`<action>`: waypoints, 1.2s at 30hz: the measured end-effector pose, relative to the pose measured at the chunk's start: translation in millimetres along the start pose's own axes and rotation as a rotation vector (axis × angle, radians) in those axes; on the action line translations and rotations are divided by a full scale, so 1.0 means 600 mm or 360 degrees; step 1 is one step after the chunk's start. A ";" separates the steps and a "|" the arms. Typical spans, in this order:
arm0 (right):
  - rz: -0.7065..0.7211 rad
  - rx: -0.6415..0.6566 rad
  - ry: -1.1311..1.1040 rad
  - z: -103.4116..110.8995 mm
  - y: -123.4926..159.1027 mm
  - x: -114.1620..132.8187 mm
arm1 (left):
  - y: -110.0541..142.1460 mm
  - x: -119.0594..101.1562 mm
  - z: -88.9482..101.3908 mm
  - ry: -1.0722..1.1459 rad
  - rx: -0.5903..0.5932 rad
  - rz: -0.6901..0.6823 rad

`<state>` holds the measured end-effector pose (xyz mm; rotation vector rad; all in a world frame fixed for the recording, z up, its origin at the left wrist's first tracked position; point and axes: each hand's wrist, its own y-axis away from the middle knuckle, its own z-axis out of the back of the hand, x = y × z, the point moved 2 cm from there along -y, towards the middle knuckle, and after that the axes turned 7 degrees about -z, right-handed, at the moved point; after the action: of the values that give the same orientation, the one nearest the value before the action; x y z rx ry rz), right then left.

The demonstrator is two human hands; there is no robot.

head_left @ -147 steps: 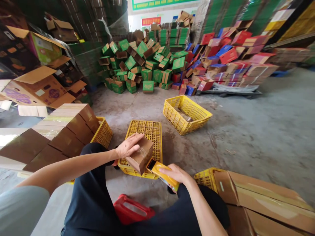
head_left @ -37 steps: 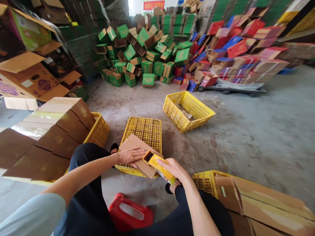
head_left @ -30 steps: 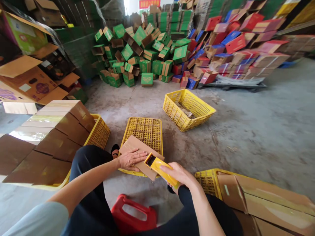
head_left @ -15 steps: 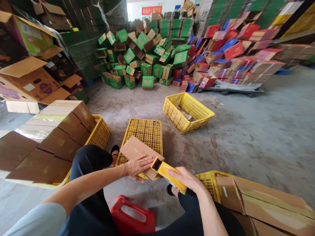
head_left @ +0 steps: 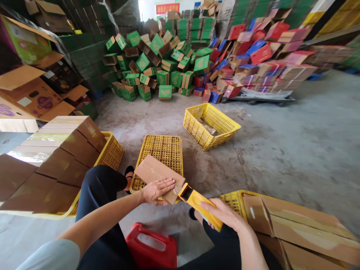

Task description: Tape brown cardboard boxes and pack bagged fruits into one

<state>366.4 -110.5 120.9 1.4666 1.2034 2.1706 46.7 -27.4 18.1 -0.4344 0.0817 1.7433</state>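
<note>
Concrete floor [head_left: 281,150], grey and scuffed, spanning the frame.

Heap of green cartons [head_left: 163,78], upper centre; heap of red and blue cartons [head_left: 260,54], upper right.

Brown cartons [head_left: 81,144], stacked in a yellow crate [head_left: 114,152], left of frame. More brown cartons [head_left: 295,210], taped, in a second crate [head_left: 233,200], lower right.

Open yellow crate [head_left: 194,127], one, scraps inside, right of centre.

Upturned yellow crate [head_left: 165,146], one, centre, gridded base uppermost, serving as work surface.

Red plastic object [head_left: 168,247], one, slotted, bottom centre, on the floor.

Low cardboard carton [head_left: 154,168], one, centre, lying aslant on the near part of the upturned crate. Shiny strips, apparently clear tape, on its top. Handling, as judged: light; stiff along edges and corners, softer mid-panel, liable to dent or skid under a one-sided push. Best hold: both long edges, or a flat palm near the end being worked; bare board offers fair grip, tape less.

Yellow hand tool [head_left: 199,204], one, dark-mouthed, its head at the carton's right end; contact cannot be told. Probably rigid, modest in weight; best held round the body, clear of the mouth.

Left hand [head_left: 157,191], one: fingers extended, palm down, upon the carton.

Right hand [head_left: 225,213], one: fingers closed round the tool's rear.
</note>
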 end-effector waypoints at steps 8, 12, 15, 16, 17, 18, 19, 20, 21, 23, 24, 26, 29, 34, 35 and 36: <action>-0.0003 -0.0047 0.0061 -0.007 -0.011 0.002 | -0.017 -0.013 -0.002 -0.0009 0.0129 0.0043; -0.0016 -0.0050 0.0076 -0.005 -0.011 0.006 | -0.036 -0.030 -0.007 0.0006 0.0163 0.0016; -0.0028 -0.0075 0.0118 -0.004 -0.005 0.003 | -0.038 -0.033 -0.008 -0.0003 0.0157 0.0007; -0.0013 -0.0064 0.0111 -0.004 -0.003 0.002 | -0.037 -0.032 -0.009 -0.0009 0.0168 0.0001; 0.0003 -0.0049 0.0090 -0.003 -0.001 -0.001 | -0.036 -0.030 -0.009 -0.0015 0.0180 -0.0003; 0.0023 -0.0028 0.0056 -0.002 0.002 -0.006 | -0.035 -0.029 -0.009 -0.0020 0.0190 -0.0005; 0.0039 -0.0007 0.0021 0.000 0.005 -0.012 | -0.034 -0.027 -0.009 -0.0025 0.0197 -0.0007; 0.0044 0.0010 -0.0006 0.003 0.010 -0.019 | -0.034 -0.026 -0.010 -0.0028 0.0201 -0.0012; 0.0034 0.0023 -0.0025 0.007 0.016 -0.029 | -0.033 -0.025 -0.010 -0.0031 0.0201 -0.0016; -0.0008 0.0005 -0.0072 0.016 0.031 -0.053 | -0.033 -0.025 -0.011 -0.0039 0.0196 -0.0016; -0.0030 -0.0021 -0.0107 0.020 0.040 -0.064 | -0.032 -0.025 -0.012 -0.0042 0.0190 -0.0011; -0.0045 -0.0044 -0.0161 0.026 0.054 -0.084 | -0.031 -0.026 -0.012 -0.0045 0.0179 0.0005; -0.0019 -0.0035 -0.0141 0.027 0.062 -0.097 | -0.032 -0.029 -0.009 -0.0033 0.0201 0.0023; -0.0011 -0.0111 0.0007 0.031 0.040 -0.087 | -0.045 -0.042 -0.004 -0.0010 0.0308 -0.0006; -0.0004 -0.0115 0.0037 0.031 0.034 -0.084 | -0.048 -0.046 -0.005 0.0001 0.0325 -0.0044; 0.0004 -0.0116 0.0066 0.032 0.029 -0.082 | -0.052 -0.049 -0.006 0.0015 0.0339 -0.0084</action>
<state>409.3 -142.3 104.8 1.4009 1.1235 2.2324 82.0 -48.9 30.0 -0.2858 0.2579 1.6600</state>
